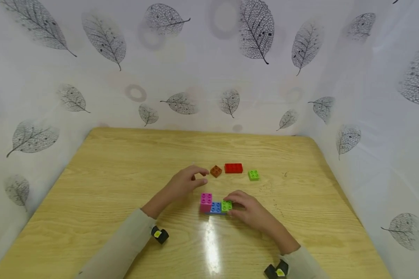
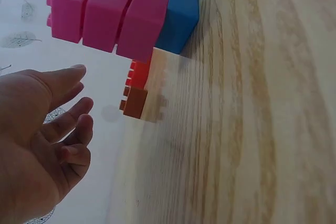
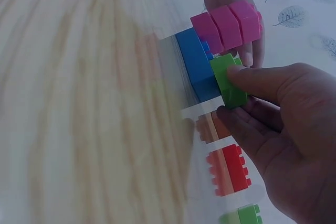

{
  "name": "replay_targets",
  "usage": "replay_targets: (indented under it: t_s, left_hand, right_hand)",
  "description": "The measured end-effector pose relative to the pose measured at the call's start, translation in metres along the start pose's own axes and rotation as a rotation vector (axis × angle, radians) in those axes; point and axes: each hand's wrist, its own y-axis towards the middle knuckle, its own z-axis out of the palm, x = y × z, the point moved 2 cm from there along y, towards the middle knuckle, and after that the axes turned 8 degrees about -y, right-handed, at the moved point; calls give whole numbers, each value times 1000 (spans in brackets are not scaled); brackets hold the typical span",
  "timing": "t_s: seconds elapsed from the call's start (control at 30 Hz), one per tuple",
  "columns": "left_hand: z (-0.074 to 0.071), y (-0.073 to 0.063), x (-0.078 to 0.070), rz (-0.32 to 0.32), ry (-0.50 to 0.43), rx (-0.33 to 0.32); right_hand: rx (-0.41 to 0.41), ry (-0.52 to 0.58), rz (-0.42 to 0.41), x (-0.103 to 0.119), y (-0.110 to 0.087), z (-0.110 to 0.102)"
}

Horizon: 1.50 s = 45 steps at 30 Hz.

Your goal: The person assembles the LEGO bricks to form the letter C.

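A blue brick (image 1: 215,208) lies on the table, with a stack of 3 pink bricks (image 1: 206,203) on its left end. My right hand (image 1: 253,213) pinches a light green brick (image 3: 227,82) between thumb and fingers at the blue brick's right end. In the right wrist view that green brick looks slightly tilted; whether it is pressed fully down I cannot tell. Behind and left of the pink stack, my left hand (image 1: 185,183) hovers with loosely bent fingers and holds nothing. Its fingertips are near a brown brick (image 1: 216,171), apart from it in the left wrist view.
Further back on the wooden table (image 1: 125,155) lie a red brick (image 1: 233,168) and a second light green brick (image 1: 253,175), to the right of the brown one. A white leaf-patterned sheet (image 1: 202,77) surrounds the table's back and sides.
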Motion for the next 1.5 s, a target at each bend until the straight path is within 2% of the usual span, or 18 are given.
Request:
replay_targets:
  t_s: [0.33, 0.63, 0.93, 1.1, 1.33, 1.5]
  left_hand:
    - [13, 37, 11, -25, 112, -18]
    - [23, 59, 19, -24, 134, -12]
    - [28, 65, 21, -19, 191, 18]
    - [30, 65, 21, -17, 189, 27]
    - [26, 60, 19, -34, 160, 42]
    - [19, 53, 18, -49, 84, 31]
  right_hand:
    - [-6, 3, 24, 0, 0, 1]
    - [-6, 2, 35, -1, 0, 1]
    - [-12, 3, 35, -2, 0, 2]
    - [-15, 4, 27, -2, 0, 2]
    - [-7, 4, 34, -1, 0, 1]
    - [-4, 6, 41, 0, 0, 0]
